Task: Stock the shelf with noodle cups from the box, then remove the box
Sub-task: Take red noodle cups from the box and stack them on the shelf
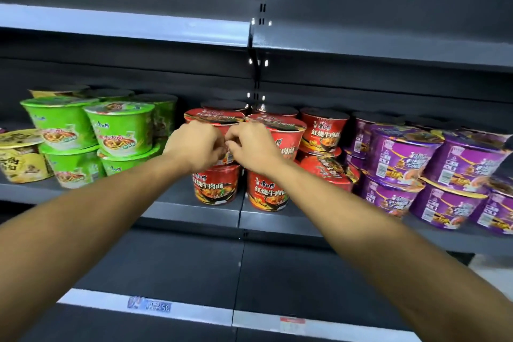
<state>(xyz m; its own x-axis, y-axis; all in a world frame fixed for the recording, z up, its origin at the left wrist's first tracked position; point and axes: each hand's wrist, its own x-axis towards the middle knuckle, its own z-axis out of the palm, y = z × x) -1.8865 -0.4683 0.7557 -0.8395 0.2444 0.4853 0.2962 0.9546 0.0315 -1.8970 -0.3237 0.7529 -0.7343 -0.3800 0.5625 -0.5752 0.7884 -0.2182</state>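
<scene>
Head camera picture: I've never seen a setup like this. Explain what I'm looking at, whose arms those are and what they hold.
There is no machine here. A person wears a camera on the head, so you look forward and down along their own bare arms. The left hand and right hand meet, fingers curled, at the top two red noodle cups, which are stacked on more red ones on the shelf. Whether the fingers actually grip a cup is hidden. Green cups and a yellow cup stand to the left, and purple cups stand to the right.
</scene>
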